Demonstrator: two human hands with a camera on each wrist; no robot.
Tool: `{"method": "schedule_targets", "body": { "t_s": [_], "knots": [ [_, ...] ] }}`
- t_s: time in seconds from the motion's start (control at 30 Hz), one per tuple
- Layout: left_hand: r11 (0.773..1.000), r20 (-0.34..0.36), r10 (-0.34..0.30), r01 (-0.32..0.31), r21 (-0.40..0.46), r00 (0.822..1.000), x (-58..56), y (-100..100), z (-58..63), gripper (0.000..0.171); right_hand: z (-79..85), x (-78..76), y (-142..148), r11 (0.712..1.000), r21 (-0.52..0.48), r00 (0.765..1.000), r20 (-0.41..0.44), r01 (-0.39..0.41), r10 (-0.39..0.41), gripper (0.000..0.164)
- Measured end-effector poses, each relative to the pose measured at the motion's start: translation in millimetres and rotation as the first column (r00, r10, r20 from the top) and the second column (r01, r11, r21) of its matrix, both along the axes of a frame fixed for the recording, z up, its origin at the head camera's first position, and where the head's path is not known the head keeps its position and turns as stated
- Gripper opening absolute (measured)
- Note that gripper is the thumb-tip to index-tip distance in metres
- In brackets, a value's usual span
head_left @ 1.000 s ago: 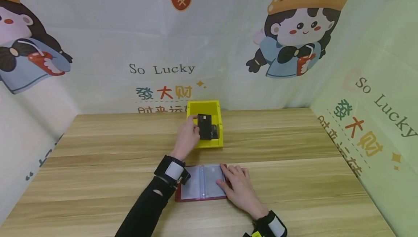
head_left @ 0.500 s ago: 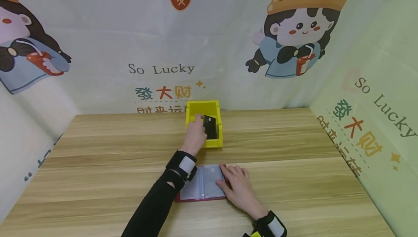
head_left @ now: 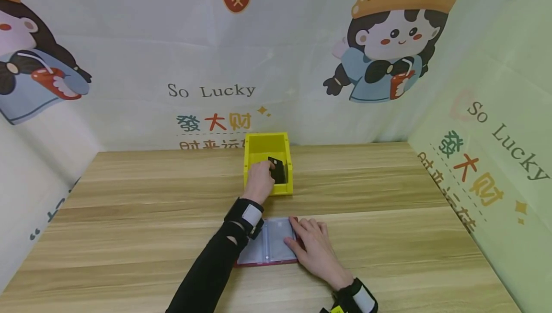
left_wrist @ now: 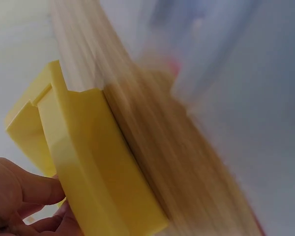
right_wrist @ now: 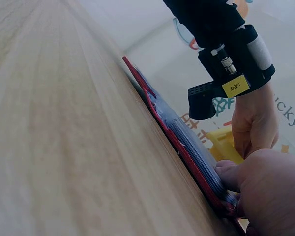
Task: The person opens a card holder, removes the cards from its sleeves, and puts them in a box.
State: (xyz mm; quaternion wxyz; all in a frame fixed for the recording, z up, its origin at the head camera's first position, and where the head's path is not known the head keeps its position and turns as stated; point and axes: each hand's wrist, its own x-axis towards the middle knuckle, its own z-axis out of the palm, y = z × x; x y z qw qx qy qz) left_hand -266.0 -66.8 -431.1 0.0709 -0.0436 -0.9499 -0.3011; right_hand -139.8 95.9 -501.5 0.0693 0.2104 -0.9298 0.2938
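My left hand (head_left: 259, 179) reaches into a yellow bin (head_left: 283, 189). Its curled fingers pinch a black card (head_left: 278, 171) at the left edge; the fingertips are partly hidden. In the left wrist view, the bin's wall (left_wrist: 96, 162) hides the card, and the thumb (left_wrist: 42, 189) lies against the yellow plastic. Closer to me, a red-covered card holder (head_left: 279, 241) lies spread on the table with clear sleeves showing. My right hand (head_left: 316, 255) holds its right side, the thumb (right_wrist: 227, 173) on the sleeves and other fingers at the edge.
The wood-grain table (head_left: 388, 236) runs back to a printed cloth backdrop (head_left: 297, 63) directly behind the bin. Another cloth wall (head_left: 509, 111) closes the right side. My left forearm (head_left: 207, 265) covers part of the card holder.
My left hand has shifted right and slightly lower inside the bin, its fingers curling more. The black card has shifted right too, covering a second dark card. My right hand stays put.
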Motion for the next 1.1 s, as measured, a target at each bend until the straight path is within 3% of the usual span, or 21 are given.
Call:
{"method": "schedule_targets", "body": {
  "t_s": [0.2,0.5,0.97,1.1],
  "knots": [
    [0.993,-0.012,-0.03,0.028,-0.114,0.999,2.4,1.0,-1.6,0.014,0.0,0.1,-0.4,1.0,0.002,1.0,-0.007,0.008,-0.008,0.047],
    [0.988,0.162,-0.009,0.034,-0.152,0.987,4.2,6.6,1.2,0.031,1.2,-0.6,-0.9,1.0,0.002,1.0,0.018,0.008,-0.008,0.048],
    [0.994,0.171,-0.027,0.044,-0.097,0.985,5.5,4.3,-2.4,0.028,1.0,-0.3,-1.2,1.0,0.016,1.0,-0.002,0.007,-0.007,0.047],
    [0.995,0.114,-0.043,0.053,-0.083,0.993,9.7,3.2,0.5,0.029,1.4,-0.3,-1.7,1.0,0.018,1.0,0.006,0.009,-0.009,0.047]
  ]
}}
